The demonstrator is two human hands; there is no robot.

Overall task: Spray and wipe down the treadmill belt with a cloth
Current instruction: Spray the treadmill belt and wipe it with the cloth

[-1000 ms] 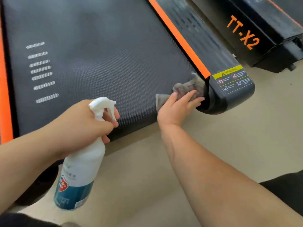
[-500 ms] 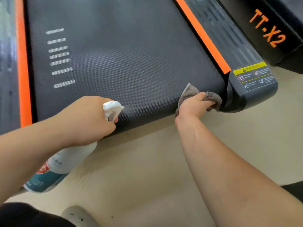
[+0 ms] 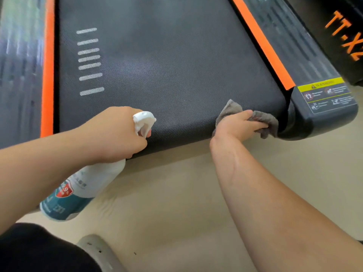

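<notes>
The right grip (image 3: 238,124) held the grey cloth (image 3: 266,120) bunched at the near right corner of the belt (image 3: 167,65), just beside the side rail (image 3: 322,118). The belt ran long, away from the person, with open room to the left and ahead. The left grip (image 3: 117,132) held the spray bottle (image 3: 88,183), nozzle over the near edge.

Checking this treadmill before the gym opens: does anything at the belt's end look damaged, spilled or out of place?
Nothing stands out. The belt lies flat with no tear or puddle, and the warning label sits whole. The left hand grips the spray bottle, the right hand holds the grey cloth at the belt's corner.
</notes>
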